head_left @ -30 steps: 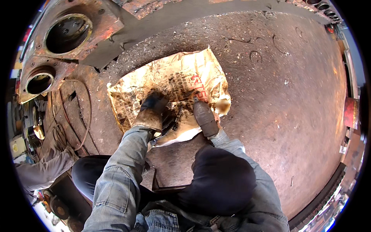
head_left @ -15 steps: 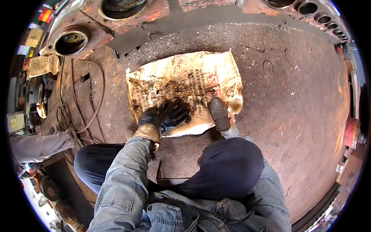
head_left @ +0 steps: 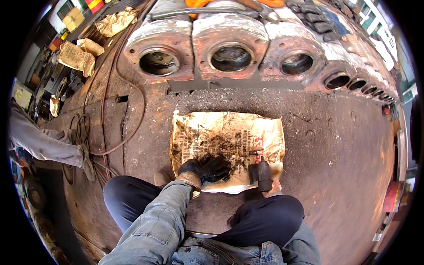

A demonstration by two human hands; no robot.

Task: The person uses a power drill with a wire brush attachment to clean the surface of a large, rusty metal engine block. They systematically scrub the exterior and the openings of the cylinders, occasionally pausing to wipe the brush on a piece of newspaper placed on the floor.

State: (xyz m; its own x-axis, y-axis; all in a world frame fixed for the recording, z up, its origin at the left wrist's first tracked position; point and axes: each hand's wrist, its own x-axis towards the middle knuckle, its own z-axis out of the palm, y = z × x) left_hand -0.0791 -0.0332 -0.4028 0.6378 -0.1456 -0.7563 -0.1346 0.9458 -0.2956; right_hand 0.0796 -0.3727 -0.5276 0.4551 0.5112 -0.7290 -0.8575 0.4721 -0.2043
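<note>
A dirty tan paper sack lies flat on the floor, smeared with black grease. On its near left part rests my left hand in a black glove with a tan cuff. Its fingers bend over a dark, jagged-edged piece, mostly hidden and too dark to name. My right hand, blurred, is closed at the sack's near right corner around a dark grey, bottle-shaped tool with a narrow tip pointing away from me. Tool and left fingers are a short way apart.
Beyond the sack stands a row of rusty metal blocks with round bores. A steel bar and black gloves lie on top. Hoses coil at left, near another person's leg. Crumpled sacks lie farther back.
My view has tilted up, so the sack and hands sit lower and more of the blocks shows. The grey tool has turned slightly; my left hand stays on the sack.
</note>
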